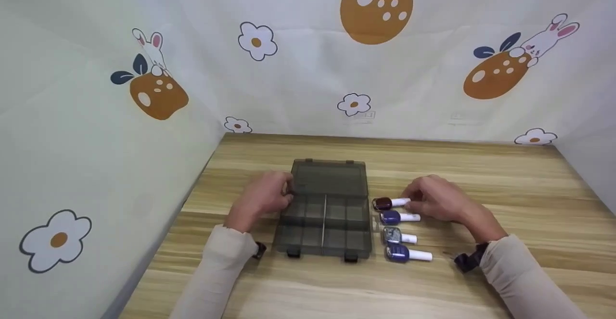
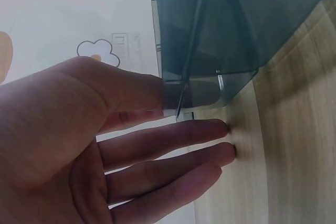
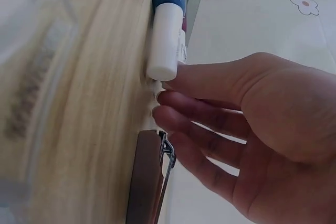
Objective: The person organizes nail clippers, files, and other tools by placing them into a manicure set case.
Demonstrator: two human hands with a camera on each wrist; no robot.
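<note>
A smoky see-through plastic compartment box (image 1: 347, 237) lies unlatched and spread flat, its lid (image 1: 329, 177) toward the wall. At its left edge my left hand (image 1: 263, 198) holds the side between thumb and forefinger. In the left wrist view, the left hand's (image 2: 157, 150) other fingers extend below the box. A dark red nail polish bottle (image 1: 382, 204) lies right of the box, and my right hand (image 1: 440, 198) pinches its white cap. Below it lie a blue bottle (image 1: 390, 218), a glittery grey bottle (image 1: 392, 235) and another blue bottle (image 1: 397, 252), all white-capped.
The wooden table (image 1: 308, 285) meets a printed cloth wall (image 1: 298, 78) at the back, with cloth on both sides too. Two dark latches (image 1: 351, 257) sit on the box's near edge. Each wrist wears a dark strap (image 1: 469, 260).
</note>
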